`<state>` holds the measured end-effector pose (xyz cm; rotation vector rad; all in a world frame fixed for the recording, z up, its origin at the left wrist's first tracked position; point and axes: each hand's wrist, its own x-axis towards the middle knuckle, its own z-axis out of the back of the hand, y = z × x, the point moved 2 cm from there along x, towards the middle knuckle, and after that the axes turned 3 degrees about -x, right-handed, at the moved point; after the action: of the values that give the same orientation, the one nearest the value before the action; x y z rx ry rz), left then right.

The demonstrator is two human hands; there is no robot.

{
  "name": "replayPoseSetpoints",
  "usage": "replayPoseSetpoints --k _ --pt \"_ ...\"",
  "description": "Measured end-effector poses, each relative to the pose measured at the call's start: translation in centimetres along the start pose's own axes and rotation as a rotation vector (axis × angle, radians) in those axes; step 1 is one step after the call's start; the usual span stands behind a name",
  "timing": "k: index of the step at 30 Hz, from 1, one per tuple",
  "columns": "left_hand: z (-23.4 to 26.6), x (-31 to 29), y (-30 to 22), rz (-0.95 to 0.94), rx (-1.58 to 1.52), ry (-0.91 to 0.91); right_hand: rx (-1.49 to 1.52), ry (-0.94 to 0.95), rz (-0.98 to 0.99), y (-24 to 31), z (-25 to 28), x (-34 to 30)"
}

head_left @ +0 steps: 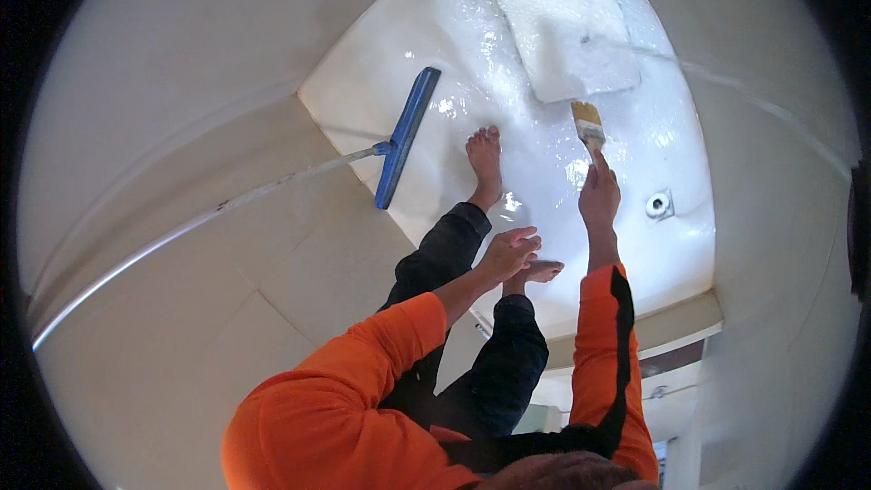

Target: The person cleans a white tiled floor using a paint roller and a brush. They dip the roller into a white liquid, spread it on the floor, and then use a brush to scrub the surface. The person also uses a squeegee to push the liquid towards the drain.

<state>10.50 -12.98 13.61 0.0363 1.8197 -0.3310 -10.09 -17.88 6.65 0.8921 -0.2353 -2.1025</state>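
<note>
My right hand (600, 192) is closed round the handle of a flat paintbrush (589, 123) with pale yellowish bristles. The bristles point away from me and come close to the near edge of a white rectangular slab (553, 14), which lies in the wet white basin (426, 168). A stream of water (649, 53) crosses from the right and splashes on the slab. Over my legs, my left hand (513, 254) hangs with loosely bent, parted fingers and holds nothing.
A blue floor squeegee (408, 138) with a long pale pole leans across the basin's left edge. My bare feet (485, 159) stand in the basin. To the right sits a round drain fitting (659, 205). Plain pale walls (780, 172) enclose the space.
</note>
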Motion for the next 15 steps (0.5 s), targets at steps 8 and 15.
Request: replayPoseSetpoints --k 8,15 --pt "5.0 2.7 -6.0 -0.04 -0.444 0.021 -0.301 0.004 0.099 4.5 -7.5 10.2" --pt "5.1 7.6 -6.8 0.006 -0.581 0.048 -0.612 -0.026 -0.08 2.3 -9.2 17.2"
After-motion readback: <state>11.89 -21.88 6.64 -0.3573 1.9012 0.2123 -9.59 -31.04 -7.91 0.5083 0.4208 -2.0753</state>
